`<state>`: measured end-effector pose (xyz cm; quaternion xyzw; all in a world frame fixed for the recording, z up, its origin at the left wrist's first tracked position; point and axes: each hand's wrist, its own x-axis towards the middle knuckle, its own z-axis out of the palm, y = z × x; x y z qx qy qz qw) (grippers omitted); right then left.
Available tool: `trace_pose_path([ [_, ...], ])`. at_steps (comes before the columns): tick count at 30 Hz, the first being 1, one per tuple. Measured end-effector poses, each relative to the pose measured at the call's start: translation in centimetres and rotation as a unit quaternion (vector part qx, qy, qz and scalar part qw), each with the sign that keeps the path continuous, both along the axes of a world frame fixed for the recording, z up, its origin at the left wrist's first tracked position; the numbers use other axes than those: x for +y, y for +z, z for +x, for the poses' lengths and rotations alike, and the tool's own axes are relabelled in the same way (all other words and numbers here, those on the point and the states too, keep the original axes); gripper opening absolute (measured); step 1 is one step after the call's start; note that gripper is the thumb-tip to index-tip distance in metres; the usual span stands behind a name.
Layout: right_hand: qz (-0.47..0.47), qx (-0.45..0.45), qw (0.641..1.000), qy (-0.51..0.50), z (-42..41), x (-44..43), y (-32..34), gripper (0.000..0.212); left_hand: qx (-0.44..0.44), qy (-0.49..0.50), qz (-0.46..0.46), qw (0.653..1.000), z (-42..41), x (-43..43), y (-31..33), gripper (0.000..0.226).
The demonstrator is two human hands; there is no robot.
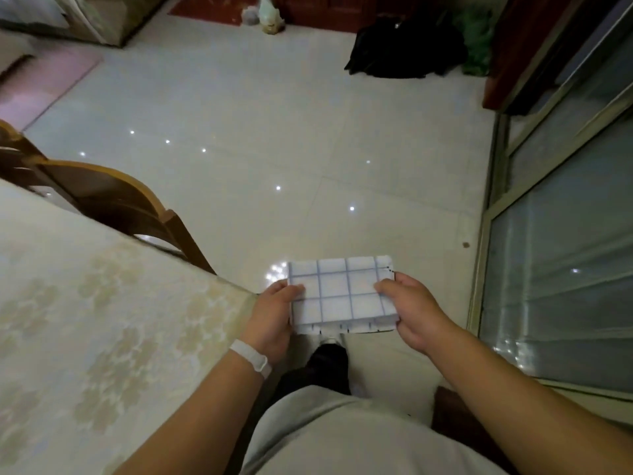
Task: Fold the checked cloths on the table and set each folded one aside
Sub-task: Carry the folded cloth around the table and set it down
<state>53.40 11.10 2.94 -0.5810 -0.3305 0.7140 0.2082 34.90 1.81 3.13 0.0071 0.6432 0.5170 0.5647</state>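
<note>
A white cloth with blue checks [342,294], folded into a small rectangle, is held flat in the air over the floor, to the right of the table. My left hand [274,318] grips its left edge, thumb on top. My right hand [412,311] grips its right edge the same way. A white band sits on my left wrist. No other checked cloth shows in this view.
The table [85,320] with a pale floral cover fills the lower left. Behind it stands a wooden chair [113,197]. A glass sliding door [561,269] runs along the right. A black bag [404,46] lies on the tiled floor far ahead.
</note>
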Motion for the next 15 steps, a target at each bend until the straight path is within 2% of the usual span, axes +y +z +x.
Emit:
trace_pose_path([
  [15,0.049,-0.044,0.997,0.036,-14.9,19.3,4.0,0.015,0.024,-0.005,0.068,0.997,-15.2,19.2,-0.2,0.008],
])
